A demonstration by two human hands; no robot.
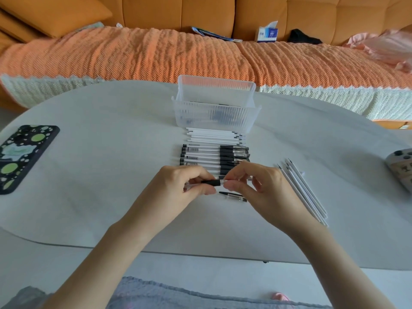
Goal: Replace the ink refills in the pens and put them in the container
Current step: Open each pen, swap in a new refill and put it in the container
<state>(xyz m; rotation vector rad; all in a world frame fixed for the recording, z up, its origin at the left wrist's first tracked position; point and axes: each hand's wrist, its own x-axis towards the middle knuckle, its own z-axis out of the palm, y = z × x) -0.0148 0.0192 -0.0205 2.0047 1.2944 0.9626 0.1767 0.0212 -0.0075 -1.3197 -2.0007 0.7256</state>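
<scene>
At the centre of the frame the clear-barrelled pen with a black rubber grip lies level, its long axis running left to right between both hands; the left hand is curled round the barrel, the right hand pinches the tip end; any twist or pull probably has to follow that axis. A clear cap with a black clip rests on the white table just below; the ribbed translucent plastic container stands straight up-frame, beyond the row of pens and the white refills; neither hand looks nearer it.
</scene>
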